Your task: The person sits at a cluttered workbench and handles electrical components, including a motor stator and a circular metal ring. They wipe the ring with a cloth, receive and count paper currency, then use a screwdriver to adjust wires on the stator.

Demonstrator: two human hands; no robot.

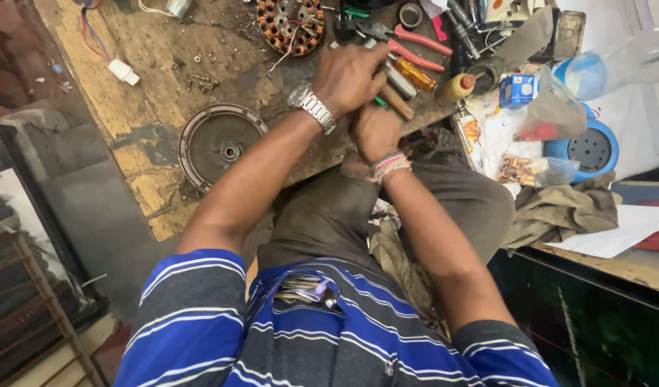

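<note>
Both hands are gripping: left hand (349, 75) is closing over a wooden-handled tool (397, 102) at twelve o'clock on the workbench (147, 122), bracing it; right hand (376, 132) is clenching just below, contents hidden. Round metal cover (216, 141) is lying at nine o'clock.

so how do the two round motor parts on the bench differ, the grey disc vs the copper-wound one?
The grey disc is a plain dark metal cover with a small hub at its centre; the copper-wound ring shows orange coils around its rim. The disc lies in full view near the bench edge, left of the left hand; the ring sits farther back, cut off by the frame top. Both are round and lie flat on the worn wooden bench.
</note>
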